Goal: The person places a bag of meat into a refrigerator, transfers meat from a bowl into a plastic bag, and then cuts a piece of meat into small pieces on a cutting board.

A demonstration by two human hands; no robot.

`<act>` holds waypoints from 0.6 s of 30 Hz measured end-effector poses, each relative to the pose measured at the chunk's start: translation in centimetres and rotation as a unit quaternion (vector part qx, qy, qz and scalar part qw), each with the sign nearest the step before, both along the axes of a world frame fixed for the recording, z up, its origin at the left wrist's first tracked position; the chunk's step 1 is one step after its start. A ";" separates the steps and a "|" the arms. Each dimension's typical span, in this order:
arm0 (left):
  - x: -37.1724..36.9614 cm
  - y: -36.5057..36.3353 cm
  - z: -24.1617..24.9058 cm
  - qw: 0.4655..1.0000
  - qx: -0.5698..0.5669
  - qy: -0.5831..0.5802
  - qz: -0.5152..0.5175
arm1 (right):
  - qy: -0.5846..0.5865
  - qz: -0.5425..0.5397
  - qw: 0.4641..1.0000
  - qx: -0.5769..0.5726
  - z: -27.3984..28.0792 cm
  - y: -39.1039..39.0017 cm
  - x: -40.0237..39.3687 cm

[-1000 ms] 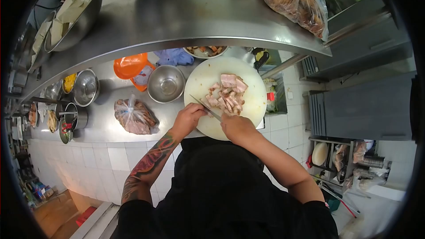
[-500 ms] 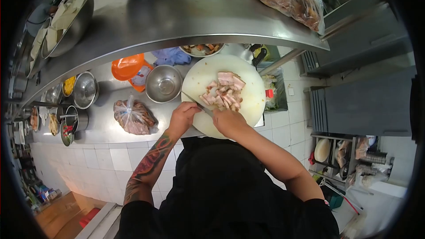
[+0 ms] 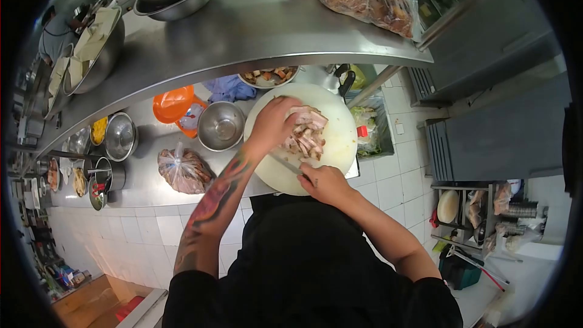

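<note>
Sliced pork (image 3: 308, 136) lies in a loose pile on a round white cutting board (image 3: 337, 158). My left hand (image 3: 273, 123) reaches over the board at the pile's left edge. Its thumb and fingers are apart beside the meat, and some fingertips are blurred. Near the board's front edge, my right hand (image 3: 325, 182) is closed around the handle of a knife (image 3: 285, 164). The blade points to the left, low over the board and in front of the pork, partly under my left forearm.
Left of the board stand a steel bowl (image 3: 221, 126), a tied plastic bag of meat (image 3: 184, 170) and an orange container (image 3: 173, 104). A bowl of browned pieces (image 3: 269, 78) sits behind. A steel shelf (image 3: 255, 30) overhangs the counter. A bin (image 3: 373, 132) stands to the right.
My left hand has left the knife tip and moved up and right to the pork pile. My right hand, still holding the knife, has shifted slightly down and right. The view has tilted slightly.
</note>
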State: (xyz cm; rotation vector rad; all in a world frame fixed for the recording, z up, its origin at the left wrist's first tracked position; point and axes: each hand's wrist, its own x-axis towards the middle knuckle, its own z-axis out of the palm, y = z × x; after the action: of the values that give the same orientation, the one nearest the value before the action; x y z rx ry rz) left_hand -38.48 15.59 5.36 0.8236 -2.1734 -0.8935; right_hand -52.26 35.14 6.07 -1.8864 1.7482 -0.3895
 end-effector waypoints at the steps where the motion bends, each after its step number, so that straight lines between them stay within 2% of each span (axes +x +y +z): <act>1: -1.7 -1.4 -1.6 0.995 -0.075 -0.064 -0.007 | 0.003 0.036 0.999 0.007 0.7 -0.6 0.4; 2: -2.9 -2.4 -3.2 0.995 -0.078 -0.065 -0.009 | 0.020 0.059 0.996 0.065 1.4 -1.4 0.9; 4: -4.7 -3.8 -5.4 0.955 -0.063 -0.285 -0.051 | 0.024 0.061 0.993 0.097 1.3 -2.5 2.0; 5: -4.8 -3.8 -4.7 0.955 -0.067 -0.285 -0.052 | 0.027 0.065 0.989 0.133 1.3 -3.0 2.2; 7: -3.8 -3.5 -3.6 0.971 0.009 -0.224 -0.085 | 0.021 0.048 0.985 0.167 0.7 -3.4 2.0; 8: -2.8 -3.2 -2.5 0.970 0.009 -0.226 -0.086 | 0.015 0.026 0.986 0.163 -0.4 -3.4 1.5; 10: 0.0 -2.5 -0.7 0.984 0.040 -0.151 -0.091 | 0.007 0.006 0.987 0.162 -1.0 -3.0 0.3; 12: 4.0 -1.3 -3.3 0.980 0.179 0.036 -0.076 | 0.026 -0.055 0.985 0.163 -0.6 -2.8 -1.8; 14: 7.1 2.0 -1.4 0.928 0.369 0.029 -0.045 | 0.030 -0.077 0.980 0.180 1.1 -2.7 -2.6; 15: 7.5 3.6 -2.3 0.927 0.371 0.029 -0.044 | 0.034 -0.094 0.975 0.198 1.6 -2.6 -2.8; 16: 7.6 5.2 -3.6 0.944 0.328 -0.016 -0.016 | 0.027 -0.083 0.985 0.149 0.4 -2.0 -3.1; 17: 7.6 6.6 -4.4 0.957 0.284 -0.060 0.013 | 0.027 -0.079 0.985 0.151 0.1 -1.7 -2.9; 18: 7.6 7.9 -4.1 0.956 0.286 -0.059 0.020 | 0.035 -0.058 0.990 0.127 -0.2 -1.4 -2.7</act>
State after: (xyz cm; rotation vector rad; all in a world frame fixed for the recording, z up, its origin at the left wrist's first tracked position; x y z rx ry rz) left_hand -30.92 23.51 1.26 1.2117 -2.0018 -1.5219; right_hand -54.97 33.71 5.91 -1.6418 1.8620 -0.1361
